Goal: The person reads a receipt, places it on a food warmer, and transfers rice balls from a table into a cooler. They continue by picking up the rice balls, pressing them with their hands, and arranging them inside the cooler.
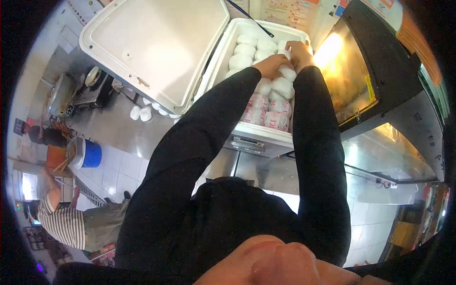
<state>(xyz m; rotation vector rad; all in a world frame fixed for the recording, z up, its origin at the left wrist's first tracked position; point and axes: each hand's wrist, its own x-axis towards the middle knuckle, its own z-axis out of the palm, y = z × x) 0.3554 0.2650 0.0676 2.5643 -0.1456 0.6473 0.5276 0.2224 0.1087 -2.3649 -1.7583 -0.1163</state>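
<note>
An open white insulated box [205, 90] holds rows of round bundles in white paper [241, 61]. Nearer its front wall, several bundles in red-printed paper [277, 120] are packed in the same way. My left hand [273, 66] reaches over the right side of the box, fingers curled at a white wrapped bundle [287, 73]. Beside it, my right hand [300, 53] bends its fingers down onto the bundles along the right wall. Both hands look closed on wrapped bundles, though their fingertips are partly hidden.
The box's lid [159, 45] lies open to the left. Loose white bundles [141, 113] sit on the steel counter [107, 116]. A lit, dark-framed warming cabinet [351, 71] stands close on the right. At lower left are a blue bucket [91, 153] and another person in a striped shirt [61, 221].
</note>
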